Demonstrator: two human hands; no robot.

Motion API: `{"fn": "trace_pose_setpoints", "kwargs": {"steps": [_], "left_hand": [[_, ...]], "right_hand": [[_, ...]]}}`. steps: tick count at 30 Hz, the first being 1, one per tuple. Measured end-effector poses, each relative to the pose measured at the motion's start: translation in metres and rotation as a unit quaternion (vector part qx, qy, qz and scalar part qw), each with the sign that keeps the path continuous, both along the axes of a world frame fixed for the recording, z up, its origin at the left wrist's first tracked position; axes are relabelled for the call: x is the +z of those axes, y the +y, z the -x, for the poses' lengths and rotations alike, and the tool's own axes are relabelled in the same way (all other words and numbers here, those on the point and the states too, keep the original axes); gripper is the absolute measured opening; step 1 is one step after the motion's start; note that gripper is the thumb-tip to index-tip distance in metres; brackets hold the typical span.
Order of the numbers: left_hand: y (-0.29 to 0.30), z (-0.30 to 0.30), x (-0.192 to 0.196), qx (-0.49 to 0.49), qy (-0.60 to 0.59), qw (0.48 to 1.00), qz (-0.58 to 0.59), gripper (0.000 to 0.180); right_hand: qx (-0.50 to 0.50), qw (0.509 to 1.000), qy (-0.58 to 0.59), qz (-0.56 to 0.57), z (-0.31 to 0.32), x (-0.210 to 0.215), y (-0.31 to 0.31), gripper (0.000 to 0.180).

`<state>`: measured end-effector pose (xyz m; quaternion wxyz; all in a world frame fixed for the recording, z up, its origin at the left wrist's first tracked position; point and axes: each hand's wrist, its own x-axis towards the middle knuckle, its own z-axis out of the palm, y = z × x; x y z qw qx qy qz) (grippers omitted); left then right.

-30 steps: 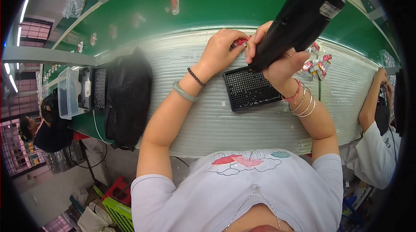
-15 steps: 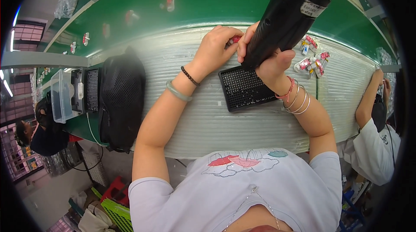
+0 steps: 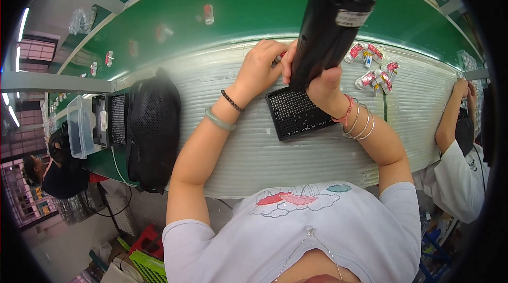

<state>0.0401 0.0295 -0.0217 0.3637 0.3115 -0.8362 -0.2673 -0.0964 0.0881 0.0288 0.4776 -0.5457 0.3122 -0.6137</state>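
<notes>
In the head view, the power tool [image 3: 330, 24] is standing more upright than in the earlier frames, its top end now sitting further left and no longer leaning so far to the right. Because of this, another of the red-and-white pieces [image 3: 373, 79] to the right is showing from behind it. The right hand [image 3: 324, 91] is still clasping the tool, fingers and thumb wrapping its lower part. The left hand [image 3: 259, 69] is keeping its thumb and forefinger together on a small red piece [image 3: 281, 57], which is lying between the two hands, just beyond the black tray [image 3: 287, 113]; less of its red is showing than a second ago. The tray is staying on the ribbed mat [image 3: 248, 145], below the tool. The fingers are covering most of the small piece, so its shape is hard to make out. The tool's working tip is hiding near the right fingers, its top is running out of the upper edge, and the right hand is covering the tray's upper right corner.
</notes>
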Motion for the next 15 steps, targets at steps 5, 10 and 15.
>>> {"fn": "trace_pose_setpoints", "kwargs": {"steps": [5,10,15], "left_hand": [[0.004,0.006,0.006,-0.048,0.001,0.997,0.066,0.02],[0.005,0.009,0.004,-0.069,-0.009,0.996,0.053,0.023],[0.004,0.01,0.004,-0.071,-0.016,0.996,0.046,0.023]], "right_hand": [[-0.064,0.997,-0.019,0.026,0.025,0.035,-0.012,0.102],[-0.119,0.992,0.027,0.034,0.043,0.02,-0.033,0.1],[-0.113,0.989,-0.03,0.094,0.042,0.004,-0.042,0.082]]}}
